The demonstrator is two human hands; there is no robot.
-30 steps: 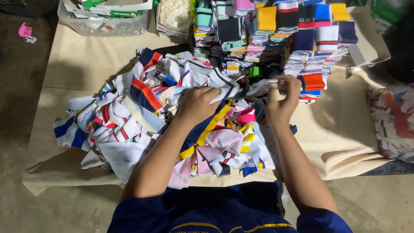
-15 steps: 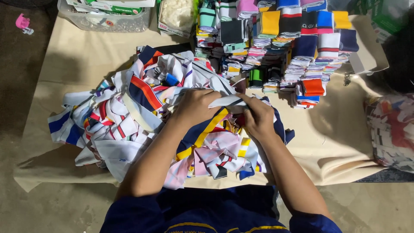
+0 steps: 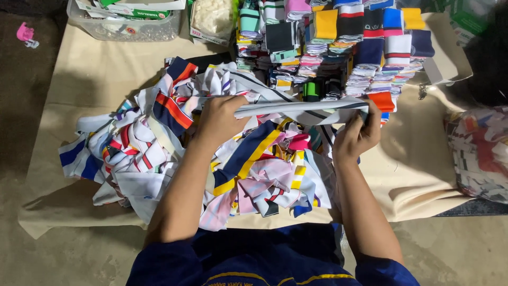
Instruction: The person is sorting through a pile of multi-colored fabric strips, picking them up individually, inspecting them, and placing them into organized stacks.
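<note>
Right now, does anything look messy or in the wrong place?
Yes. A pink thing lies alone on the floor, off the cloth. The striped strips lie in a tangled heap, while the stacks behind are folded neatly.

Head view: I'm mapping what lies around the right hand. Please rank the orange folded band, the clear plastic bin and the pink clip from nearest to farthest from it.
From the right hand:
1. Orange folded band, just above the hand at the near edge of the stacks.
2. Clear plastic bin, far corner of the cloth, up and to the left.
3. Pink clip, on the floor past the cloth's left edge.
</note>
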